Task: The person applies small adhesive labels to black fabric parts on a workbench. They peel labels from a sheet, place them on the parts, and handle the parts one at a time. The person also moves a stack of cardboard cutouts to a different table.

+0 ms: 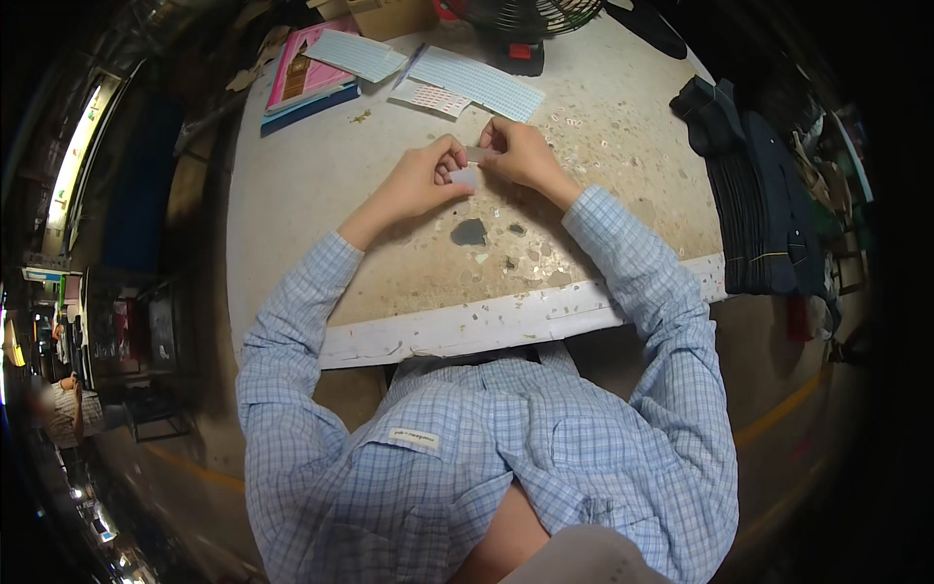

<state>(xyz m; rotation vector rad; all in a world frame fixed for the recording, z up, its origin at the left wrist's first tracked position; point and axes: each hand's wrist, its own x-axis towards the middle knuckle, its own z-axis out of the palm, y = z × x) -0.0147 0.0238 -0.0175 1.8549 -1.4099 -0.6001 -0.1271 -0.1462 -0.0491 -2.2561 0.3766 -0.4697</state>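
Over the middle of a worn worktable (pixel 292 214), my two hands are close together. My left hand (pixel 418 180) is closed on a small whitish slip (pixel 465 178), held by the thumb and fingers. From the right, my right hand (pixel 520 151) pinches a small grey strip (pixel 477 154) whose left end reaches toward my left fingertips. Whether the left fingers also touch that strip is too small to tell. Just beyond my hands lie sheets of small printed labels, one with reddish marks (pixel 430 98) and a pale blue one (pixel 486 83).
A pink book (pixel 297 73) lies on a blue one at the far left, partly under another label sheet (pixel 352 54). A fan (pixel 525 54) stands at the back. Stacked dark garments (pixel 754 195) line the right edge. Small scraps dot the worn tabletop. A person (pixel 68 409) is far left.
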